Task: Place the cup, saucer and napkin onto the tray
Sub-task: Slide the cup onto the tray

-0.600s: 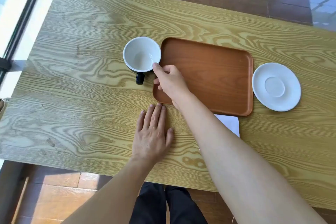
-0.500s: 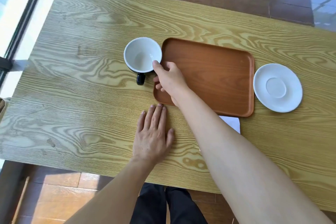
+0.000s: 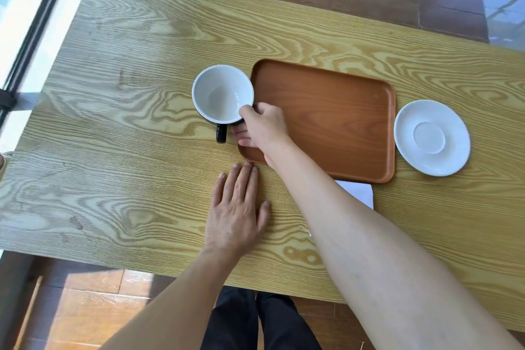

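Note:
A cup [image 3: 221,92], white inside and black outside, stands on the table just left of the brown tray [image 3: 335,116]; its black handle points toward me. My right hand [image 3: 262,128] grips the cup's near right rim, thumb on the rim and fingers curled below by the handle. A white saucer [image 3: 431,137] lies on the table right of the tray. A white napkin [image 3: 359,193] shows below the tray's near edge, mostly hidden by my right forearm. My left hand [image 3: 237,212] rests flat on the table, fingers apart, holding nothing.
The wooden table [image 3: 127,136] fills the view; its near edge runs across the bottom, with floor tiles and my dark trousers below. A window frame stands along the left side.
My right hand has closed round the cup's rim, fingers curling under by the handle. The cup, the tray, the saucer and my left hand have stayed where they were.

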